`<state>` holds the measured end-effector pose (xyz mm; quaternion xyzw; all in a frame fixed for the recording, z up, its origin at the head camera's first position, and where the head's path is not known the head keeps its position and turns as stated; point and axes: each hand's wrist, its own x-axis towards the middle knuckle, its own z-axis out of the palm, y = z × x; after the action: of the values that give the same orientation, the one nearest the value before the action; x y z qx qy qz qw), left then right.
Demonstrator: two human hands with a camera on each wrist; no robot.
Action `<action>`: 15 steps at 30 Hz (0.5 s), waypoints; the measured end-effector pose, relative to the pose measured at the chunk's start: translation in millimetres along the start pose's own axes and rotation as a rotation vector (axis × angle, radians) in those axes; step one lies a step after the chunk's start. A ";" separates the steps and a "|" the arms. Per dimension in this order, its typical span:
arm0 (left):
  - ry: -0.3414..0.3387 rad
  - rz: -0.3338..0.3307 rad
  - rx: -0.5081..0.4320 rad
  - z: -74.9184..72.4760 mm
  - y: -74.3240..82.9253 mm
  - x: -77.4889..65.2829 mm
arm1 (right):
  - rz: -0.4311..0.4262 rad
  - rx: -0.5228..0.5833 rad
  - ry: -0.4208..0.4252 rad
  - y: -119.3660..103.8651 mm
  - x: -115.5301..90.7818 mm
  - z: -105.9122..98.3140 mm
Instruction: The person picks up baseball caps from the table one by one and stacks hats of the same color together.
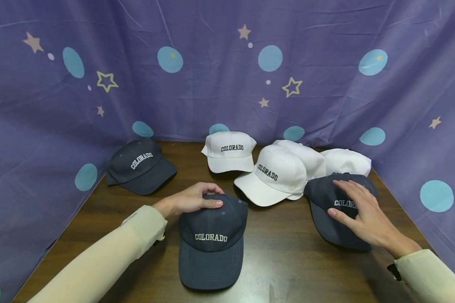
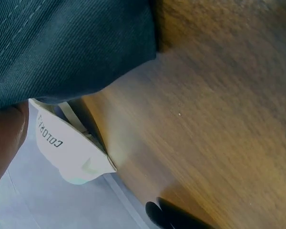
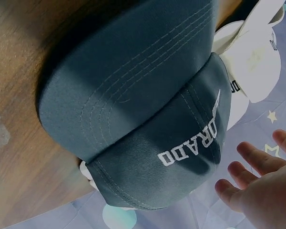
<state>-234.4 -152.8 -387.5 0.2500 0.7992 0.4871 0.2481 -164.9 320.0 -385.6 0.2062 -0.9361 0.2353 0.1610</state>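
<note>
My left hand (image 1: 191,198) holds a dark navy baseball cap (image 1: 212,221) at the back of its crown, thumb on top and the other fingers mostly hidden behind it. White COLORADO lettering crosses its front, and the brim points toward me. In the left wrist view the cap's dark fabric (image 2: 66,47) fills the upper left. Over a second navy cap (image 1: 326,214) at the right, my right hand (image 1: 368,214) hovers with spread fingers. The right wrist view shows those fingertips (image 3: 243,176) beside the crown, apart from the cap (image 3: 148,148).
Several white COLORADO caps stand along the back: one in the middle (image 1: 229,153), one overlapping others (image 1: 277,172), another behind the right navy cap (image 1: 349,160). A third navy cap (image 1: 140,166) lies at the back left. A purple star-patterned curtain (image 1: 220,84) surrounds the wooden table (image 1: 288,256).
</note>
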 end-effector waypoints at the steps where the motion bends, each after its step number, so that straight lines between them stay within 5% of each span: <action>1: 0.002 -0.001 0.003 -0.4 -0.1 -0.2 | 0.001 0.001 0.000 -0.3 -0.2 -0.2; 15: 0.037 -0.004 0.039 -1.3 7.9 -4.1 | -0.018 0.005 0.008 -1.8 -0.7 0.1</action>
<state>-230.9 -153.1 -379.1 0.2441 0.8135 0.4756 0.2291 -163.5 318.8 -385.3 0.2143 -0.9329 0.2371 0.1662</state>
